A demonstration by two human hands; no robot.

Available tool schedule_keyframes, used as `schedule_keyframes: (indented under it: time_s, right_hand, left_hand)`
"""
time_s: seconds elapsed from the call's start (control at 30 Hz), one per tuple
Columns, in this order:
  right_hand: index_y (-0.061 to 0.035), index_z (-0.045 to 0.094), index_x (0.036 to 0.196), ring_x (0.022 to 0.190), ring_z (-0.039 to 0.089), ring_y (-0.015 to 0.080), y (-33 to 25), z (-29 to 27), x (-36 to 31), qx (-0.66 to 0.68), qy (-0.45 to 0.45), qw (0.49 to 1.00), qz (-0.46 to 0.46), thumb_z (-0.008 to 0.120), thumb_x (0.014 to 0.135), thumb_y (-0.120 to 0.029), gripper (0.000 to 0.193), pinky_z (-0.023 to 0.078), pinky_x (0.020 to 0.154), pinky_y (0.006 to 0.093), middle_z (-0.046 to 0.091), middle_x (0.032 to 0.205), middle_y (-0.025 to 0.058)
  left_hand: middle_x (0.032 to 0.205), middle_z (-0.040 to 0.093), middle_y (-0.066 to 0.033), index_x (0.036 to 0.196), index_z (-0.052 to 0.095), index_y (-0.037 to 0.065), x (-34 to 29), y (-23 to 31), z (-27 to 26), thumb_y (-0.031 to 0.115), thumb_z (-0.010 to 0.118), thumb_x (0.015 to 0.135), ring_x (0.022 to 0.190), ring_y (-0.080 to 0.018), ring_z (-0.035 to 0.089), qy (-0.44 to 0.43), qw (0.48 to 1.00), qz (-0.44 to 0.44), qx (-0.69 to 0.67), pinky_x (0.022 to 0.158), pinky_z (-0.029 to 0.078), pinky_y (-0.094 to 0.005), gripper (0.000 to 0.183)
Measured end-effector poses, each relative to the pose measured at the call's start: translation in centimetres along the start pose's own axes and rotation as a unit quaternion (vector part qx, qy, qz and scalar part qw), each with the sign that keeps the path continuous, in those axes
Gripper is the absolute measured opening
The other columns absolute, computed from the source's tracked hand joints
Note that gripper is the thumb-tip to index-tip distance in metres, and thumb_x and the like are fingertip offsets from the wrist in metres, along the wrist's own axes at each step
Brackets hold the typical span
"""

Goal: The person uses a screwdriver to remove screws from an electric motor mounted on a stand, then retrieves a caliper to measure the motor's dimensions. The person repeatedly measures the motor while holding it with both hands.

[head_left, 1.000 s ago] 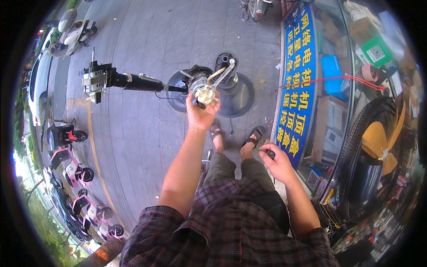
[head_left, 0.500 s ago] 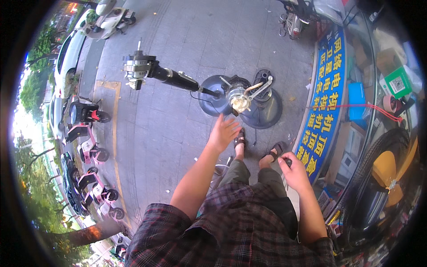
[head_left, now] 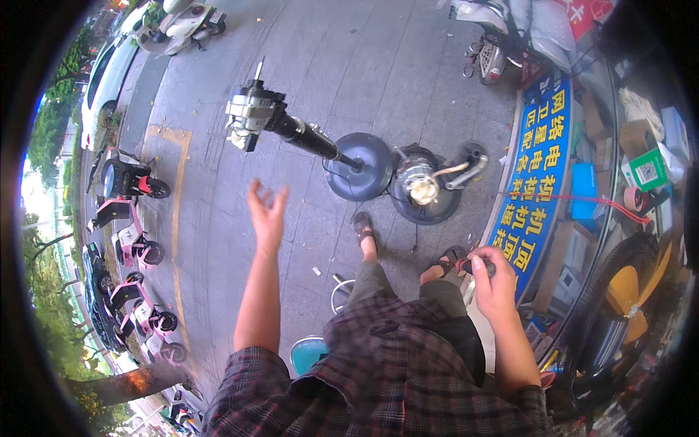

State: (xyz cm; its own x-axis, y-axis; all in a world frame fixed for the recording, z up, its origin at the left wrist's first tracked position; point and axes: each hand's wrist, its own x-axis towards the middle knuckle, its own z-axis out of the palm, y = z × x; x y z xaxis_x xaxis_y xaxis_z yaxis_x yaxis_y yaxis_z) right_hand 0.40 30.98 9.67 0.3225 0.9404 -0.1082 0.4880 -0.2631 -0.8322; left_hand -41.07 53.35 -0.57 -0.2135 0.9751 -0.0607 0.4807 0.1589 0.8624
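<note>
My left hand (head_left: 268, 211) is raised over the pavement, open, fingers apart and holding nothing. Just beyond its fingertips is the bare motor head (head_left: 252, 115) of a pedestal fan, its shaft exposed. A black pole (head_left: 313, 138) carries that head up from a round dark base (head_left: 357, 171). To the right stands a second, lower fan motor (head_left: 416, 175), with a pale curved piece and a metal arm on it; neither hand touches it. My right hand (head_left: 494, 284) is closed around a tool with a rounded black handle (head_left: 484, 267) and some red; its tip is unclear.
A blue sign (head_left: 535, 182) fronts a cluttered stall on the right, with a tyre (head_left: 608, 320) beside it. Parked scooters (head_left: 135, 233) line the left side. By my left leg are a teal stool seat (head_left: 309, 355) and a white hoop-shaped frame (head_left: 342, 295).
My left hand has moved left, away from the lower fan motor toward the taller fan's head. My left foot has shifted left. My right hand still grips the tool.
</note>
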Motion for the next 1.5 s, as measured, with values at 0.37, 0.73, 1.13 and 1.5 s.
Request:
schedule_keyframes:
  time_s: [0.37, 0.73, 1.13, 1.5]
  right_hand:
    - [-0.0027, 0.054, 0.116, 0.074, 0.062, 0.0134, -11.3, 9.1, 3.3, 0.349, 0.089, 0.927, 0.102, 0.054, 0.111, -0.030, 0.027, 0.053, 0.067, 0.0283, 0.071, 0.112, 0.0205]
    - [0.0005, 0.056, 0.119, 0.090, 0.067, 0.0148, -10.1, 9.8, 1.5, 0.380, 0.046, 0.923, 0.028, 0.061, 0.107, -0.015, 0.021, 0.057, 0.076, 0.0290, 0.070, 0.122, 0.0177]
    - [-0.0018, 0.054, 0.119, 0.094, 0.070, 0.0180, -2.9, 8.9, -1.3, 0.489, 0.066, 0.858, 0.144, 0.053, 0.112, -0.023, 0.022, 0.062, 0.080, 0.0324, 0.067, 0.128, 0.0194]
    - [-0.0059, 0.052, 0.122, 0.093, 0.068, 0.0186, -4.3, 20.7, 6.8, 0.642, 0.104, 0.740, 0.170, 0.046, 0.115, -0.031, 0.027, 0.059, 0.085, 0.0362, 0.065, 0.130, 0.0192]
  left_hand:
    - [0.144, 0.057, -0.0285, 0.161, 0.028, -0.001, 15.3, 13.7, -4.6, 0.037, 0.092, 0.081, 0.132, -0.0359, 0.059, -0.139, 0.974, 0.144, 0.111, 0.107, 0.050, -0.0476, 0.110]
    - [0.134, 0.064, -0.0263, 0.156, 0.036, -0.008, 16.1, 13.1, -2.6, 0.041, 0.091, 0.080, 0.118, -0.0294, 0.067, -0.108, 0.972, 0.135, 0.161, 0.098, 0.054, -0.0380, 0.106]
    - [0.117, 0.067, -0.0094, 0.152, 0.042, -0.004, 16.9, 12.5, -3.4, 0.033, 0.087, 0.087, 0.097, -0.0130, 0.065, -0.178, 0.978, 0.069, 0.087, 0.081, 0.054, -0.0275, 0.088]
    - [0.115, 0.068, -0.0057, 0.134, 0.056, 0.002, 21.0, 9.9, -7.1, 0.020, 0.081, 0.092, 0.099, -0.0122, 0.064, -0.231, 0.963, 0.118, 0.066, 0.088, 0.052, -0.0286, 0.052]
